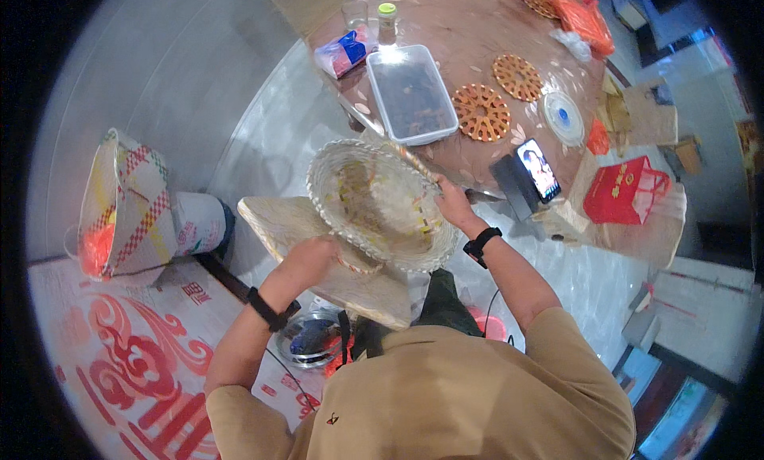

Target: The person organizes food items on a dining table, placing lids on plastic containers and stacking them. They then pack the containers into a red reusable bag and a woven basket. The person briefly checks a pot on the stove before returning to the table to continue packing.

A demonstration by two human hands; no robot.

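Note:
An oval woven basket [388, 200] with a pale braided rim is tilted in front of me, its inside facing up towards me. Some yellow and dark patterning shows on its inner wall. My right hand [456, 204] grips one wrapped handle [412, 160] at the far right side. On the near left, my left hand [311, 258] is closed around the other handle [358, 265]; its fingers are partly hidden. Beneath the basket lies a stone-patterned seat [277, 221], mostly covered by the basket and my left arm.
Ahead, a brown table [418, 0] bears a clear plastic box [412, 96], two wooden trivets [481, 112], a lidded jar [387, 27] and a lit phone [537, 170]. A red bag [618, 191] sits on a seat at right. A tall woven basket [134, 209] stands left.

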